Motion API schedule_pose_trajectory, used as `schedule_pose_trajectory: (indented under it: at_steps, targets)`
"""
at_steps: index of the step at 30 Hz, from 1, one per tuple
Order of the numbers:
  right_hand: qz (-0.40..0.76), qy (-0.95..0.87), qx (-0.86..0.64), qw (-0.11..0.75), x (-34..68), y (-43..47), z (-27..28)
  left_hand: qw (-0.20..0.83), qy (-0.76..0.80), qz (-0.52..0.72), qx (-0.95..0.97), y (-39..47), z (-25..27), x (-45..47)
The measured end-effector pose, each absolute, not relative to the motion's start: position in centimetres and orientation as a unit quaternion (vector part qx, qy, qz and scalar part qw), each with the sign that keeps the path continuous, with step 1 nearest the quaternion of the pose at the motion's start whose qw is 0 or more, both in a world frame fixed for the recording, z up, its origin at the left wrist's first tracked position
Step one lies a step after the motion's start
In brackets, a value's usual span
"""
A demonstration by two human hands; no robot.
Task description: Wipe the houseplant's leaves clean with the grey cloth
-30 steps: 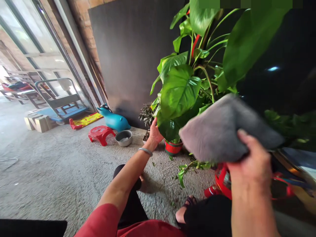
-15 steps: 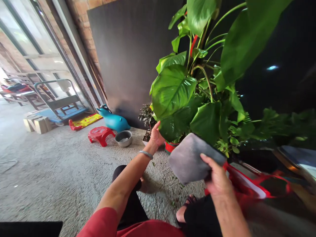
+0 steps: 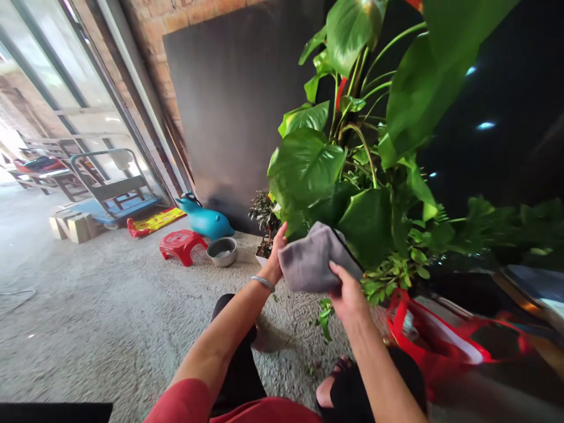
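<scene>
A gray folded cloth (image 3: 308,258) is gripped in my right hand (image 3: 350,294), its thumb lying on top. The cloth overlaps the lower edge of a large green leaf (image 3: 304,167) on a tall potted plant. At that leaf's lower left edge is my left hand (image 3: 275,255), wearing a bracelet at the wrist. It steadies the leaf from beside and behind, with most of its fingers hidden by the leaf and cloth. Another broad leaf (image 3: 368,226) hangs just right of the cloth.
On the floor to the left are a metal bowl (image 3: 222,251), a red stool (image 3: 182,245), a blue animal toy (image 3: 207,222) and a platform cart (image 3: 112,202). A red bag (image 3: 423,338) stands at the right. A small potted plant (image 3: 263,214) sits by the dark panel (image 3: 229,111).
My right hand has brought the cloth left and up, onto the leaf's lower edge beside my left hand. The cloth is now more crumpled. The left hand stays by the leaf.
</scene>
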State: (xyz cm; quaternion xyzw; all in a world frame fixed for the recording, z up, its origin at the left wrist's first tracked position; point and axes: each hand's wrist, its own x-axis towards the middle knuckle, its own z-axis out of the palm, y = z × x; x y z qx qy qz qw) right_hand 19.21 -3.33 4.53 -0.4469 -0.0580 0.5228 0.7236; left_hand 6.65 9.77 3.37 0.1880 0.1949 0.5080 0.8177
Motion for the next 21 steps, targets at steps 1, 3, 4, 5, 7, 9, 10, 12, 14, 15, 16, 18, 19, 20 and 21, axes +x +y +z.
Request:
schedule_pose_trajectory:
  at_steps: [1, 3, 4, 5, 7, 9, 10, 12, 14, 15, 16, 18, 19, 20, 21]
  targets:
    - [0.519, -0.047, -0.464, 0.717, 19.7, -5.1, 3.2, 0.821, 0.196, 0.503, 0.184, 9.8, 3.2, 6.3]
    - [0.494, -0.024, -0.481, 0.724, 21.6, -8.0, 2.9, 0.823, 0.205, 0.502, 0.167, 9.8, 2.9, 6.0]
    - [0.468, -0.021, -0.474, 0.746, 22.8, -8.7, 3.8, 0.823, 0.207, 0.504, 0.161, 9.7, 2.7, 6.0]
    - [0.434, -0.030, -0.453, 0.778, 23.9, -8.9, 5.4, 0.823, 0.208, 0.504, 0.159, 9.6, 2.5, 6.2]
    - [0.351, -0.094, -0.363, 0.858, 25.7, -7.6, 9.4, 0.828, 0.208, 0.497, 0.155, 9.4, 2.1, 6.9]
    - [0.292, -0.167, -0.266, 0.903, 26.5, -4.8, 13.1, 0.835, 0.208, 0.486, 0.152, 9.2, 2.0, 7.9]
    - [0.291, -0.179, -0.246, 0.907, 26.5, -3.2, 14.3, 0.839, 0.207, 0.480, 0.151, 9.2, 2.0, 8.5]
    - [0.349, -0.147, -0.283, 0.881, 25.8, -0.6, 14.8, 0.847, 0.205, 0.467, 0.149, 9.2, 2.4, 9.5]
    - [0.426, -0.090, -0.360, 0.825, 24.5, 0.2, 12.6, 0.852, 0.212, 0.456, 0.143, 9.3, 2.7, 10.1]
    - [0.453, -0.068, -0.393, 0.797, 23.8, -0.3, 10.7, 0.852, 0.221, 0.454, 0.139, 9.4, 2.9, 10.3]
    - [0.473, -0.053, -0.417, 0.775, 23.3, -1.2, 8.5, 0.851, 0.233, 0.451, 0.134, 9.4, 2.9, 10.3]
    - [0.499, -0.031, -0.447, 0.742, 22.6, -4.1, 4.3, 0.849, 0.249, 0.450, 0.125, 9.5, 2.9, 10.1]
    - [0.509, -0.020, -0.457, 0.729, 22.5, -5.8, 2.8, 0.847, 0.250, 0.453, 0.123, 9.5, 2.8, 10.0]
    - [0.515, -0.011, -0.463, 0.721, 22.7, -7.4, 1.9, 0.844, 0.246, 0.460, 0.124, 9.6, 2.7, 9.8]
    - [0.513, -0.006, -0.464, 0.722, 23.1, -8.7, 1.7, 0.840, 0.243, 0.468, 0.128, 9.5, 2.6, 9.7]
